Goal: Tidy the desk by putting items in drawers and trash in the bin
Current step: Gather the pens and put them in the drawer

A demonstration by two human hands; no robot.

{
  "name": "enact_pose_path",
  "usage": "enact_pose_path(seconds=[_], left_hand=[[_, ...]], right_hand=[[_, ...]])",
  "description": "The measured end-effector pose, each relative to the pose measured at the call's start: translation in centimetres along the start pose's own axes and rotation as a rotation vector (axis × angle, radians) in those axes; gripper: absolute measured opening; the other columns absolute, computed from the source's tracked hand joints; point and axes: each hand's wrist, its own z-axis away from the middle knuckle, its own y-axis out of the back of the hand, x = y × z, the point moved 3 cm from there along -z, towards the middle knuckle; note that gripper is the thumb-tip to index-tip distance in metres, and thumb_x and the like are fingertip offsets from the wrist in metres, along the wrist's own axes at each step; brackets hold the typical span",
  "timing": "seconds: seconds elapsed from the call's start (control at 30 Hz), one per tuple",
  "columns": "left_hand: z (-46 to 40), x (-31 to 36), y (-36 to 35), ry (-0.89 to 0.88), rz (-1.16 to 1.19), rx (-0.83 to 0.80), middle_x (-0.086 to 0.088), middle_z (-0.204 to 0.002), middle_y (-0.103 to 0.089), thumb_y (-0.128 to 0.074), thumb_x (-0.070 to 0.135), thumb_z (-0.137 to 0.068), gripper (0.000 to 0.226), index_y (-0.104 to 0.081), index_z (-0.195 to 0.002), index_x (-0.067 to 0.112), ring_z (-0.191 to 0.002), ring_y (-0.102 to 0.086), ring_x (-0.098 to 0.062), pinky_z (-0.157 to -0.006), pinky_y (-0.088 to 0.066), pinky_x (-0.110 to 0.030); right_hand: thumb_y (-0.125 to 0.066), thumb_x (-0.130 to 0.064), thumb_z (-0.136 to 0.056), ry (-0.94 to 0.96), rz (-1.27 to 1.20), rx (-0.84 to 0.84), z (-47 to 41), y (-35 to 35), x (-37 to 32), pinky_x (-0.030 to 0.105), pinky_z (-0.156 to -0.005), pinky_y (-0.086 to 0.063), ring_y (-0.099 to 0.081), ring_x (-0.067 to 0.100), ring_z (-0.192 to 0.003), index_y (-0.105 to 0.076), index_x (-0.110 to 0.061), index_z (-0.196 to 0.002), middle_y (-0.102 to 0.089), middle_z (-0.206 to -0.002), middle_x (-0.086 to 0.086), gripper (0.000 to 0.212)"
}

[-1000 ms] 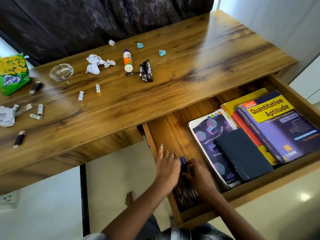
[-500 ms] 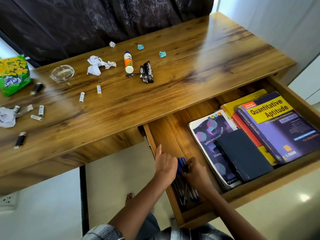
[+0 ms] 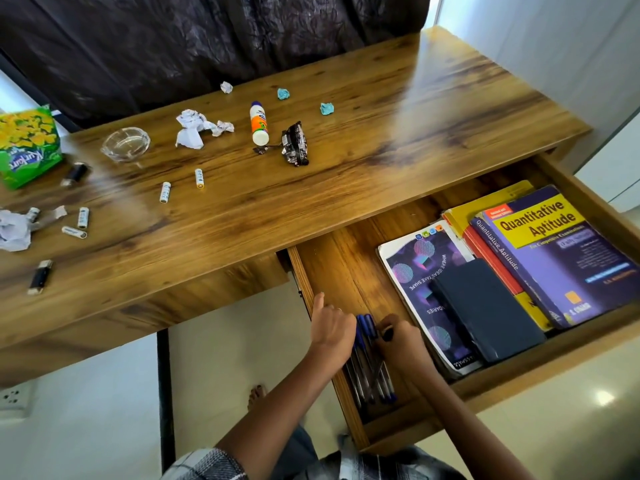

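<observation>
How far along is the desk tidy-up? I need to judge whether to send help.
Partly done. Books and a dark notebook already lie in the open drawer. In hand: the left hand and right hand are settling a bunch of pens at the drawer's front-left corner. Left on the desk: batteries, a glue bottle, crumpled paper and a dark wrapper.

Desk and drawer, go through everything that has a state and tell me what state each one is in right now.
drawer: pulled open.
pens: bundled in the drawer's front left corner.
left hand: curled on the pens.
right hand: gripping the pens.
books: closed, stacked flat.
dark notebook: closed, on a book.
glue bottle: capped, lying down.
glass bowl: upright.
batteries: loose on the desk.
paper scraps: crumpled.
</observation>
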Motion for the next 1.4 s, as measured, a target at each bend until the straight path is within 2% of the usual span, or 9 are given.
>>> enact_pose_path(seconds=[0.1, 0.17, 0.33, 0.5, 0.57, 0.83, 1.07, 1.27, 1.4], left_hand=[[-0.2, 0.0, -0.3, -0.004, 0.003, 0.01, -0.001, -0.082, -0.061, -0.054, 0.016, -0.092, 0.012, -0.065, -0.088, 0.016, -0.095, -0.058, -0.019, -0.117, -0.008, -0.045], [-0.3, 0.0, -0.4, -0.008, -0.004, 0.012, -0.001, -0.088, -0.065, -0.056, 0.018, -0.091, 0.011, -0.066, -0.089, 0.017, -0.099, -0.058, -0.019, -0.117, -0.006, -0.045], [-0.9, -0.1, -0.2, -0.026, 0.006, -0.008, -0.003, -0.117, -0.062, -0.059, 0.021, -0.089, 0.027, -0.06, -0.116, 0.016, -0.118, -0.052, -0.021, -0.117, 0.001, -0.049], [-1.9, -0.2, 1.2, -0.08, 0.206, -0.062, -0.011, -0.146, -0.038, -0.062, 0.0, -0.083, 0.068, -0.034, -0.143, 0.013, -0.132, -0.039, -0.027, -0.11, -0.031, -0.044], [-2.3, -0.2, 1.1, -0.103, 0.318, -0.144, -0.01, -0.147, -0.033, -0.055, -0.01, -0.083, 0.07, -0.032, -0.145, 0.014, -0.131, -0.038, -0.03, -0.099, -0.042, -0.042], [-2.8, -0.2, 0.8, -0.112, 0.364, -0.22, -0.012, -0.137, -0.043, -0.05, -0.012, -0.085, 0.06, -0.043, -0.137, 0.015, -0.116, -0.052, -0.031, -0.083, -0.046, -0.037], [-2.7, 0.1, 0.0, -0.092, 0.296, -0.211, -0.012, -0.129, -0.051, -0.052, -0.002, -0.088, 0.042, -0.052, -0.128, 0.013, -0.111, -0.056, -0.031, -0.084, -0.048, -0.038], [-2.6, 0.2, -0.2, -0.1, 0.235, -0.168, -0.013, -0.124, -0.054, -0.052, -0.005, -0.088, 0.037, -0.055, -0.122, 0.009, -0.107, -0.058, -0.03, -0.081, -0.048, -0.037], [-2.3, 0.2, -0.2, -0.108, 0.211, -0.152, -0.014, -0.119, -0.055, -0.054, -0.005, -0.087, 0.034, -0.057, -0.119, 0.007, -0.103, -0.058, -0.03, -0.078, -0.049, -0.036]], right_hand=[[-0.058, -0.003, -0.087, 0.023, -0.065, 0.016, -0.4, 1.7, -0.6, 0.018, -0.052, -0.046, -0.058, 0.011, -0.059, -0.059, -0.014, -0.094, -0.062, -0.072, 0.001, 0.013], [-0.054, 0.0, -0.086, 0.057, -0.022, 0.052, -1.0, 2.6, -0.9, 0.024, -0.056, -0.047, -0.057, 0.016, -0.058, -0.06, -0.012, -0.098, -0.061, -0.071, 0.002, 0.018], [-0.047, 0.001, -0.087, 0.146, 0.191, -0.014, -2.0, 2.6, -1.5, 0.034, -0.073, -0.048, -0.059, 0.027, -0.083, -0.056, -0.008, -0.114, -0.061, -0.087, 0.009, 0.03], [-0.053, 0.005, -0.082, 0.2, 0.205, -0.084, -1.9, 1.8, -1.1, 0.038, -0.085, -0.049, -0.061, 0.03, -0.096, -0.044, -0.011, -0.13, -0.06, -0.104, 0.011, 0.051], [-0.048, 0.008, -0.082, 0.174, 0.18, -0.031, -1.8, 2.0, -0.8, 0.036, -0.083, -0.049, -0.059, 0.027, -0.096, -0.048, -0.009, -0.127, -0.059, -0.108, 0.012, 0.048], [-0.051, 0.0, -0.086, 0.113, 0.207, -0.056, -0.9, 1.1, 0.5, 0.03, -0.077, -0.044, -0.06, 0.032, -0.097, -0.048, -0.007, -0.124, -0.056, -0.118, 0.017, 0.039], [-0.058, 0.003, -0.079, 0.189, 0.248, -0.126, -0.5, 0.3, 0.1, 0.027, -0.081, -0.042, -0.055, 0.032, -0.109, -0.043, -0.006, -0.128, -0.051, -0.124, 0.016, 0.052], [-0.058, 0.002, -0.081, 0.216, 0.252, -0.163, 0.0, 0.3, -0.1, 0.025, -0.071, -0.04, -0.05, 0.019, -0.083, -0.038, -0.009, -0.131, -0.053, -0.115, 0.016, 0.054], [-0.059, 0.002, -0.082, 0.224, 0.245, -0.173, 0.4, 0.2, 0.0, 0.022, -0.07, -0.04, -0.048, 0.015, -0.08, -0.035, -0.01, -0.132, -0.045, -0.101, 0.003, 0.057]])
